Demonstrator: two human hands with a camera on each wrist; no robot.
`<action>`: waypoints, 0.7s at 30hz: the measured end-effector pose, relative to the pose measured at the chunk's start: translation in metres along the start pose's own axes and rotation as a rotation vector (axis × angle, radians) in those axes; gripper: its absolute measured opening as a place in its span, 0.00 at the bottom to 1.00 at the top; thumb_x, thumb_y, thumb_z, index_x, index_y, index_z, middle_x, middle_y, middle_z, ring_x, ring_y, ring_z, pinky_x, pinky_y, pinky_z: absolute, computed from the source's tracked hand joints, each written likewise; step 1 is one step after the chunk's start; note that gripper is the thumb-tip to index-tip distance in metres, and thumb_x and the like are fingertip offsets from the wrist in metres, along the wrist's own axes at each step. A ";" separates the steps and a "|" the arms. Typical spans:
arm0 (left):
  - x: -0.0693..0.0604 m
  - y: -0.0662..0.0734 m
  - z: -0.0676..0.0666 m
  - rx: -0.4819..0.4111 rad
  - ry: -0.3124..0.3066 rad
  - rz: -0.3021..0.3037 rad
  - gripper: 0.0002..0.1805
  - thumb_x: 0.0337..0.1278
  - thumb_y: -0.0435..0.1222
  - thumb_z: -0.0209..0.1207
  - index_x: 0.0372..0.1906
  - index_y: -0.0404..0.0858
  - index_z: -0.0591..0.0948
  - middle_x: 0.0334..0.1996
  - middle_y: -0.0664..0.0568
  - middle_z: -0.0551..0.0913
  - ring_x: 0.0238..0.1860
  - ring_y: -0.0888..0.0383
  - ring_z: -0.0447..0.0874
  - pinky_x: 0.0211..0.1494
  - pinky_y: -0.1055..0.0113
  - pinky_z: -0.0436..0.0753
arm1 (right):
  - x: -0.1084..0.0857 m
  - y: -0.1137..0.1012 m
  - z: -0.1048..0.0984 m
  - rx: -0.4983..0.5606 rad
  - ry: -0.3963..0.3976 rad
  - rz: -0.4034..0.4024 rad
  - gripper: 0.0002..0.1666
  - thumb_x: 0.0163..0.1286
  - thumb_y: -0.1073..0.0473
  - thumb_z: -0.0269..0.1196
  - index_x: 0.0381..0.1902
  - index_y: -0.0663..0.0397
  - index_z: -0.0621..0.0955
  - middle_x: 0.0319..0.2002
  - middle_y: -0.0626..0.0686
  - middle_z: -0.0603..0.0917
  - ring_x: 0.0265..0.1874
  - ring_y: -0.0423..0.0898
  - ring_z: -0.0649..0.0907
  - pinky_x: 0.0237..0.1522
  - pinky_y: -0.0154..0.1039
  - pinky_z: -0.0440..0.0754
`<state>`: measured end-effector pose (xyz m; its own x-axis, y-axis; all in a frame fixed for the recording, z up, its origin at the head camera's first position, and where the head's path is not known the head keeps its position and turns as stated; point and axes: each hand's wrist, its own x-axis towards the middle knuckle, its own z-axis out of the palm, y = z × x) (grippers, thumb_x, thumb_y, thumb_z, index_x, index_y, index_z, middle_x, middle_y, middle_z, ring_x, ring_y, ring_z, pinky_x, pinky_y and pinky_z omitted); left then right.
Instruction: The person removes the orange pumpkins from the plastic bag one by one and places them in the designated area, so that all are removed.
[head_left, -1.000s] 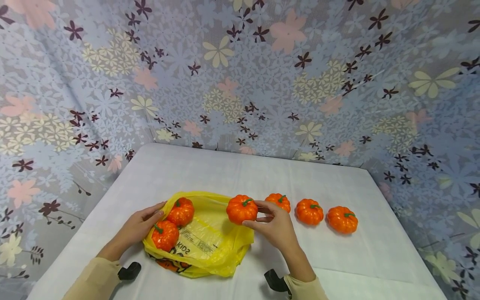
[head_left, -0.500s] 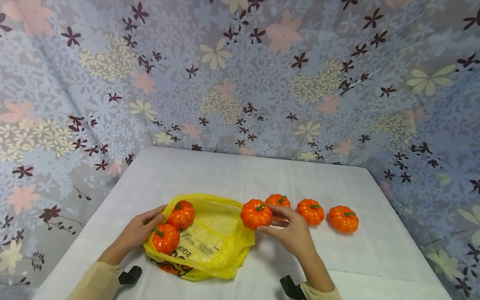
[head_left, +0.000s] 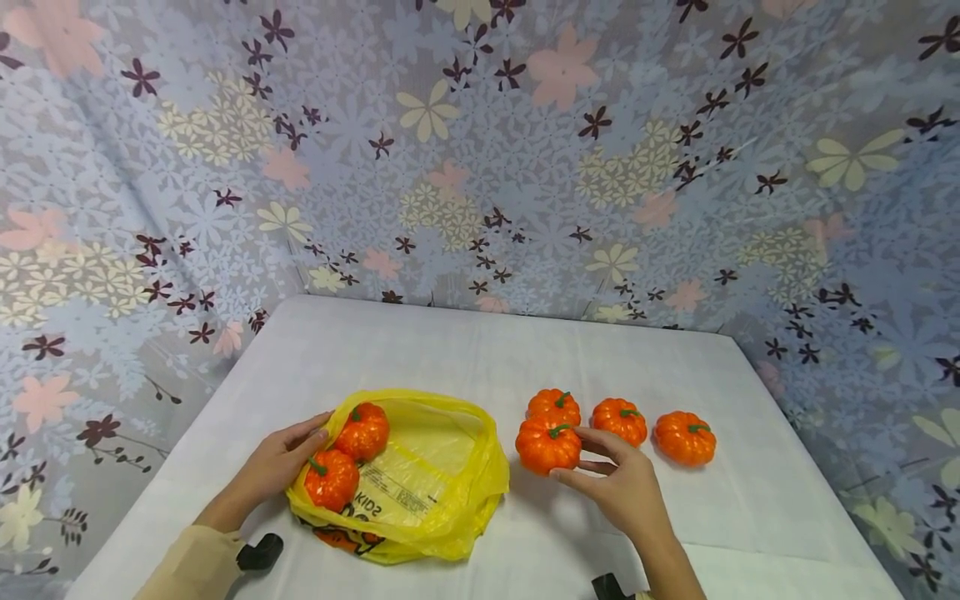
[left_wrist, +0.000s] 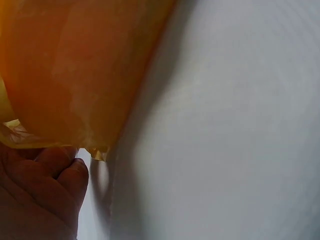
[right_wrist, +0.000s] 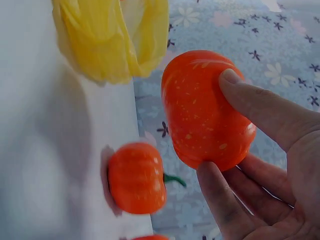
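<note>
My right hand point(head_left: 627, 483) holds an orange pumpkin point(head_left: 547, 446) by its right side, clear of the table to the right of the yellow bag point(head_left: 480, 500). In the right wrist view, thumb and fingers grip that pumpkin point(right_wrist: 205, 110) above the white surface. My left hand point(head_left: 279, 460) pinches the left rim of the bag, which lies with its mouth open. Inside it, at the left, are two pumpkins point(head_left: 362, 432) point(head_left: 332, 480). The left wrist view shows the left hand point(left_wrist: 42, 190) at the edge of the bag point(left_wrist: 85, 75), its fingertips partly hidden.
Three more pumpkins stand in a row on the white table point(head_left: 405, 342): one point(head_left: 553, 405) just behind the held one, one point(head_left: 618, 422) in the middle, one point(head_left: 685, 438) at the right. A flowered cloth point(head_left: 480, 167) hangs behind the table.
My right hand has moved to the right with its pumpkin, from over the bag's right side to beyond its right edge. The left hand stays at the left rim.
</note>
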<state>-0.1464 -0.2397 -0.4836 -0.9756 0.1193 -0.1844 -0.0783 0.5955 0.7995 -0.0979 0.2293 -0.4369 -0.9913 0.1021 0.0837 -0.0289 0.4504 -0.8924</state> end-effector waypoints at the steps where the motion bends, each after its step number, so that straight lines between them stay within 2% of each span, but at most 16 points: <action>1: 0.000 0.000 0.000 -0.002 0.000 0.004 0.38 0.71 0.60 0.51 0.76 0.42 0.67 0.74 0.37 0.64 0.73 0.33 0.58 0.70 0.35 0.63 | -0.002 0.001 -0.003 -0.006 0.003 0.013 0.42 0.44 0.48 0.84 0.58 0.53 0.83 0.55 0.54 0.84 0.51 0.51 0.85 0.46 0.38 0.86; 6: 0.000 -0.003 0.000 -0.007 0.004 0.020 0.37 0.72 0.59 0.51 0.76 0.41 0.67 0.73 0.37 0.64 0.73 0.34 0.58 0.70 0.36 0.62 | -0.010 0.007 -0.016 -0.017 0.019 0.044 0.42 0.44 0.48 0.84 0.58 0.53 0.83 0.57 0.53 0.83 0.53 0.51 0.84 0.47 0.37 0.86; 13: 0.001 -0.002 0.000 -0.007 -0.002 0.009 0.38 0.72 0.60 0.50 0.76 0.42 0.66 0.74 0.38 0.64 0.74 0.34 0.58 0.70 0.36 0.63 | -0.021 0.014 -0.034 -0.059 0.036 0.117 0.46 0.47 0.45 0.82 0.62 0.57 0.80 0.58 0.60 0.82 0.51 0.55 0.85 0.47 0.37 0.86; 21: -0.001 -0.002 0.001 -0.021 -0.006 0.004 0.38 0.72 0.60 0.50 0.77 0.42 0.66 0.74 0.38 0.63 0.74 0.34 0.58 0.70 0.36 0.63 | -0.032 0.029 -0.056 -0.139 0.072 0.212 0.50 0.48 0.41 0.81 0.65 0.60 0.78 0.63 0.63 0.78 0.58 0.60 0.81 0.46 0.38 0.86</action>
<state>-0.1455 -0.2403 -0.4855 -0.9746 0.1266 -0.1850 -0.0789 0.5786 0.8118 -0.0600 0.2889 -0.4408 -0.9614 0.2676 -0.0633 0.2016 0.5293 -0.8241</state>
